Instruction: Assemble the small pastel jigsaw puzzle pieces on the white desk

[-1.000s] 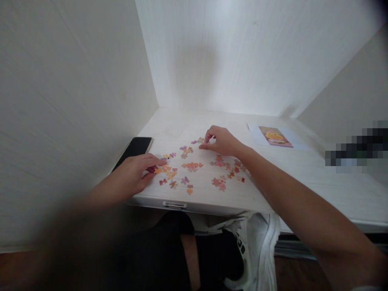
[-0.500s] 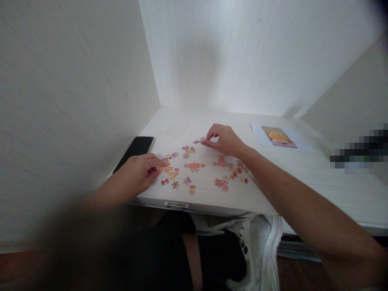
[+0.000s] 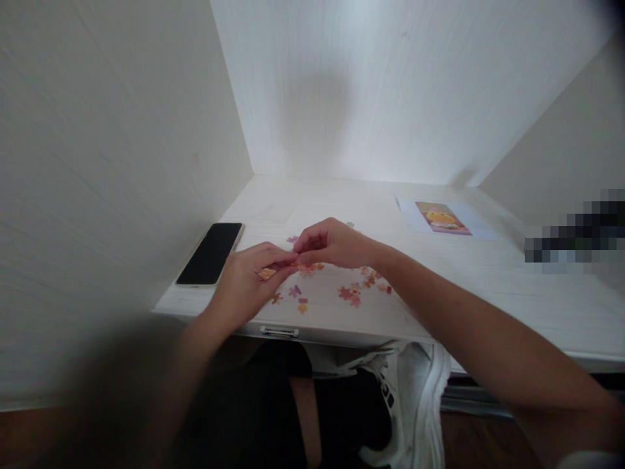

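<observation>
Above the scattered puzzle pieces [image 3: 352, 294] on the white desk [image 3: 488, 286], the left hand [image 3: 247, 283] and right hand [image 3: 332, 244] meet fingertip to fingertip, both pinched shut on an orange puzzle piece [image 3: 267, 273].

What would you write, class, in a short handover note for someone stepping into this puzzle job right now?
Left hand: pinches an orange piece just above the desk.
Right hand: fingertips pinched shut against the left hand's; whether it holds a piece cannot be seen.
Loose pieces lie scattered near the desk's front edge.
Phone lies left; reference picture far right.
Done: no assembled section visible.
Left: nearly all pieces still to be joined.
</observation>
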Demonstrator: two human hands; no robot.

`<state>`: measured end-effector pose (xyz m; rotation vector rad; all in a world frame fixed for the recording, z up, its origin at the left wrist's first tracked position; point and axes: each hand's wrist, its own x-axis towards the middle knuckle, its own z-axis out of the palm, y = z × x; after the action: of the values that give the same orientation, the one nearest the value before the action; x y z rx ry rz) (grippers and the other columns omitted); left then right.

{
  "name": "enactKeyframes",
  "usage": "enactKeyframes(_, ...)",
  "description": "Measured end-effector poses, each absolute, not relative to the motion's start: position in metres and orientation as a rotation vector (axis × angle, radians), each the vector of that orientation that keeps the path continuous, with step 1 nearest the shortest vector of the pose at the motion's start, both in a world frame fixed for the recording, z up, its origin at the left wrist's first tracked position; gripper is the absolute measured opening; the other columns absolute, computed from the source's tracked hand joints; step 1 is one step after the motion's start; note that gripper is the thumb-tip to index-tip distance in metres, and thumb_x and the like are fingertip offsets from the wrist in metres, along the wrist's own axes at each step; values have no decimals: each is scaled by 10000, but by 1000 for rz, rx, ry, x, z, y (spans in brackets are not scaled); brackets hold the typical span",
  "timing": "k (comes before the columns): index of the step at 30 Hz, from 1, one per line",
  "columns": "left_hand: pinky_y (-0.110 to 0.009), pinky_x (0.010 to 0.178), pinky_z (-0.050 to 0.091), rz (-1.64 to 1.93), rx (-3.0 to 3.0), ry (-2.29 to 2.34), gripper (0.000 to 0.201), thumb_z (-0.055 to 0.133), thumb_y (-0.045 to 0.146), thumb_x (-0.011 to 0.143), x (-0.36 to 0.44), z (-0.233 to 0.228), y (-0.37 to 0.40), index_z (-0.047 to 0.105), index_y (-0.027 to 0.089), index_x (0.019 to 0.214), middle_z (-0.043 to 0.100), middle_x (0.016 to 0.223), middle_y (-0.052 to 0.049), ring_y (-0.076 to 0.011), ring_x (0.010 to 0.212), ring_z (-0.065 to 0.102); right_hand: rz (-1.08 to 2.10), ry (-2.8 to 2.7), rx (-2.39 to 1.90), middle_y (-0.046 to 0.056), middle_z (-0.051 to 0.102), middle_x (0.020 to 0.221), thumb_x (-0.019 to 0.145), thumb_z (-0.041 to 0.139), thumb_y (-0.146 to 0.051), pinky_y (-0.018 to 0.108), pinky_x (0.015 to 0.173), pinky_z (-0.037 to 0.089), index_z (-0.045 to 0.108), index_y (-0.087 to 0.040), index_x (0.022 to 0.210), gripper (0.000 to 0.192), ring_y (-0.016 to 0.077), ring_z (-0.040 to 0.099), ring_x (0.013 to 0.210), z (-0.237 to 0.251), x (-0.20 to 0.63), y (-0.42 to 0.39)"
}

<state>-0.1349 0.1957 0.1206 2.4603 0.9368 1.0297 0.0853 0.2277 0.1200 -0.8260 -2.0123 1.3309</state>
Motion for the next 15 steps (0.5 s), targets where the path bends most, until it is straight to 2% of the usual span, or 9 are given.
enactKeyframes(4, -278, 798, 525, 1031, 2500, 991, 226, 662, 329, 889, -133, 113, 199, 712, 184, 1054, 731, 970, -39, -154, 862, 672, 1336, -2021, -831, 34, 717, 830, 791, 723, -304, 249, 645, 479, 698, -140, 956, 234, 107, 614, 714, 119, 90, 232)
enactKeyframes(7, -346, 906, 513, 989, 2624, 1017, 301, 625, 350, 910, -133, 108, 195, 670, 163, 1142, 703, 1084, -78, -198, 994, 647, 1196, -2113, -944, 28, 699, 794, 813, 681, -283, 244, 619, 451, 705, -134, 1004, 243, 102, 586, 680, 120, 98, 237)
enactKeyframes(11, -451, 1062, 427, 717, 2809, 904, 345, 564, 385, 939, -131, 103, 184, 659, 170, 1192, 638, 1266, -115, -261, 1202, 557, 979, -2294, -1144, 18, 681, 729, 808, 655, -243, 243, 604, 419, 730, -131, 905, 166, 99, 562, 635, 122, 112, 244)
enactKeyframes(15, -482, 1117, 369, 513, 2857, 834, 425, 524, 444, 955, -129, 101, 178, 618, 178, 1272, 610, 1333, -111, -275, 1271, 513, 964, -2355, -1228, 29, 698, 747, 804, 642, -244, 245, 604, 415, 731, -137, 902, 170, 109, 577, 642, 122, 117, 246)
